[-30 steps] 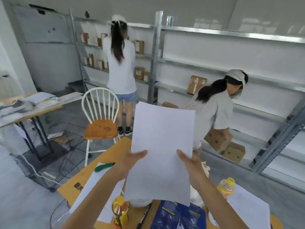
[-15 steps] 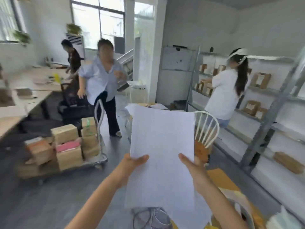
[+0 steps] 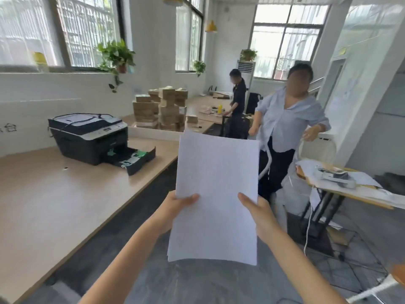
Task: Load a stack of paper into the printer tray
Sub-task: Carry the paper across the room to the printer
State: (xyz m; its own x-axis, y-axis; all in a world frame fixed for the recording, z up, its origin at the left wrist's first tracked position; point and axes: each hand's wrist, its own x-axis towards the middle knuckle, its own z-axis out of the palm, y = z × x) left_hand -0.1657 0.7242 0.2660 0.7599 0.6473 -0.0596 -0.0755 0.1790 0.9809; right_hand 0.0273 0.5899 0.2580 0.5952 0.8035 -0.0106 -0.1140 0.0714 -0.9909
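Observation:
I hold a stack of white paper [image 3: 215, 194] upright in front of me, above the grey floor. My left hand [image 3: 175, 208] grips its left edge and my right hand [image 3: 258, 212] grips its right edge, thumbs on the front. A black and grey printer [image 3: 87, 134] sits on the long wooden table [image 3: 54, 205] to the left. Its paper tray [image 3: 133, 157] is pulled out toward the table's edge, with green guides showing inside. The paper is to the right of the printer and well apart from it.
A person in a light blue shirt [image 3: 287, 128] stands close ahead on the right, another in black [image 3: 237, 99] further back. Stacked cardboard boxes [image 3: 161, 110] sit beyond the printer. A small table [image 3: 350, 189] with a device and papers stands at right.
My view has swung left, from the shelves and white chair to the printer table by the windows. Both hands keep the same grip on the paper.

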